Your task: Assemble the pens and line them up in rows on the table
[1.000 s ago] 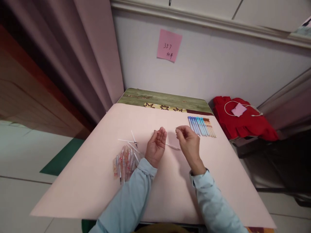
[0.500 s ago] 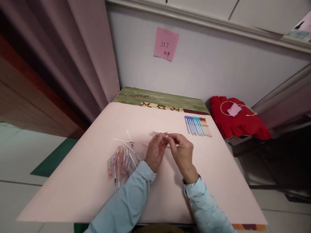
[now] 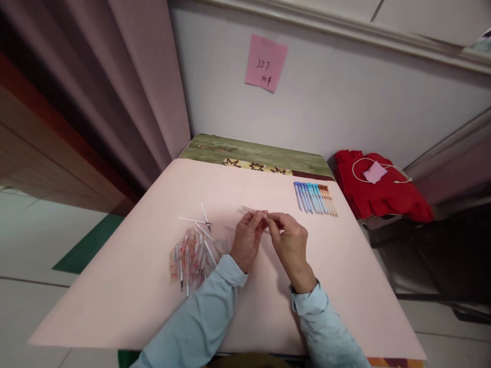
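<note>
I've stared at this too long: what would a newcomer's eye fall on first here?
Probably the red cloth, bright to the right of the table, and the pink note on the wall ahead. Next, the row of blue and orange pens at the table's far right. Then, over mid-table, the left hand, a thin clear tube in its grip, the right hand close beside.

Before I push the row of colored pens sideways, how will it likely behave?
The row of pens may slide or roll, since its slim pieces lie on a smooth-looking pale sheet. Pushing one end would probably nudge the rest, because they lie close together.
</note>
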Demonstrator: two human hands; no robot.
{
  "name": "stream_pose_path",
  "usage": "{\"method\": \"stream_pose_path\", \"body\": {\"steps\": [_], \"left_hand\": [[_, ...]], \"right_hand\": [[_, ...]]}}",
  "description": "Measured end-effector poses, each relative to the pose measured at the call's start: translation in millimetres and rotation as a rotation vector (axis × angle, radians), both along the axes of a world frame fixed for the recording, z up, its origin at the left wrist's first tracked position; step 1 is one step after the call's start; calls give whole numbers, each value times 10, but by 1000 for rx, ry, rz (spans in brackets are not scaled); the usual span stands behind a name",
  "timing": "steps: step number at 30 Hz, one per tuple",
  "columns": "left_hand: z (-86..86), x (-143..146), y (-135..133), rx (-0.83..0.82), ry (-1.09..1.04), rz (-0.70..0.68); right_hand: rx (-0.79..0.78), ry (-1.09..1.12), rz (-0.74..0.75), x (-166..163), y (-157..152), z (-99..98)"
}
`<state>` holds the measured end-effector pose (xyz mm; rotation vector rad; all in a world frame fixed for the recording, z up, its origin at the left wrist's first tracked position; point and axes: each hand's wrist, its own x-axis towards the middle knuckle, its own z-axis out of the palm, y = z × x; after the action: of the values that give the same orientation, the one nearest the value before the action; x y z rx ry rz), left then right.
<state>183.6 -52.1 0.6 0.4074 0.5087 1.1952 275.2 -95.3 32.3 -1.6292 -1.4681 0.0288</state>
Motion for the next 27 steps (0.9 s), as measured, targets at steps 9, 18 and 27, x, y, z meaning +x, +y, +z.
{"method": "stream_pose_path", "body": {"steps": [9,18,27], "left_hand": [[12,-48,45,-261,-227,-131],[85,-202,133,-361,-317,-60],[69,-215,177,-328,-306,-28]], "right_hand": [[-71,427,30,156,1,71],[-274,-185,26,410,-115,-416],[-260,-63,-84,361,-101,-480]]}}
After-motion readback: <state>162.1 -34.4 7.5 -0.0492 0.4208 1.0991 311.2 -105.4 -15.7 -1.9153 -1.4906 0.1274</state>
